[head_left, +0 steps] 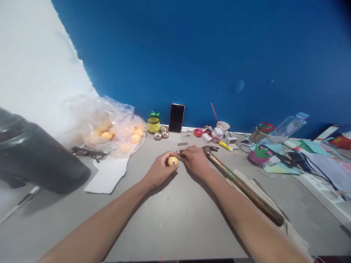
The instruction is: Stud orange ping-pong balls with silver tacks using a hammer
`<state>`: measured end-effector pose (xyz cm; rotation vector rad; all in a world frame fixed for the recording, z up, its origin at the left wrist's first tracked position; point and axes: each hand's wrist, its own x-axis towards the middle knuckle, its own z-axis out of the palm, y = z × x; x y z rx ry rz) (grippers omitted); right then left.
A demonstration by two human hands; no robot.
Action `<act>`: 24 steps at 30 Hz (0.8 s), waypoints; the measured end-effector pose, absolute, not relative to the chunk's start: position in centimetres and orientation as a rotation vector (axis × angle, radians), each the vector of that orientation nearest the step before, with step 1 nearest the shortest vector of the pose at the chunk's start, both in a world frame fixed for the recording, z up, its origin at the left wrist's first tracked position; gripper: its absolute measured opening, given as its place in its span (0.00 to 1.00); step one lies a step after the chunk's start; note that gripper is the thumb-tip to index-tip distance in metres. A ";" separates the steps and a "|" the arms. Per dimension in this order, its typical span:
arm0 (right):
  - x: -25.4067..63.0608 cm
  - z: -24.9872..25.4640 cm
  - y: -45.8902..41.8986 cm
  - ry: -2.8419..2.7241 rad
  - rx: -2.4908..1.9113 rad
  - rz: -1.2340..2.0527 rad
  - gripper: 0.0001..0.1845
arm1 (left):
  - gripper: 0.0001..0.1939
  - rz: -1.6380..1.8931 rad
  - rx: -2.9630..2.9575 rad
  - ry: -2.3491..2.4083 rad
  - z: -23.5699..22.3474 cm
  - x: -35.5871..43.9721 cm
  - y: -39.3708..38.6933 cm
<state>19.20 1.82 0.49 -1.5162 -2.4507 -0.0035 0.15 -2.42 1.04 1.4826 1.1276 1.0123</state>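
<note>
My left hand point(162, 167) is closed around a small yellow ball point(173, 161) just above the table, with thumb and fingers on its sides. A dark spot shows on the side of the ball facing me. Close beside it, my right hand point(195, 159) has its fingers bent together, the tips near a small dark thing too unclear to name. The claw hammer point(233, 177) lies to the right of that hand, its metal head at the far end and its worn wooden handle running towards me. Thin flat pieces point(184, 144) lie just beyond my fingers.
Clear plastic bags point(109, 126) of yellow balls stand at the back left, near eyeglasses point(89, 152), white paper point(109, 175) and a large dark cylinder point(41, 153). A phone point(177, 117) leans on the blue wall beside shiny balls point(161, 133). Cups, small boxes and coloured paper clutter the right.
</note>
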 end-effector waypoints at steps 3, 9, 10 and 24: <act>19.6 0.5 1.9 -2.350 -1.484 -0.033 0.14 | 0.17 1.074 1.506 1.103 1.1 0.4 -2.9; 19.9 1.2 1.6 -2.425 -1.569 -0.232 0.15 | 0.15 1.028 1.727 1.152 0.2 0.7 -2.9; 19.9 1.3 1.5 -2.454 -1.565 -0.243 0.14 | 0.15 1.033 1.761 1.171 0.0 0.7 -2.8; 19.4 0.3 2.0 -2.480 -1.553 -0.115 0.12 | 0.16 1.008 1.776 1.227 -0.1 0.7 -2.6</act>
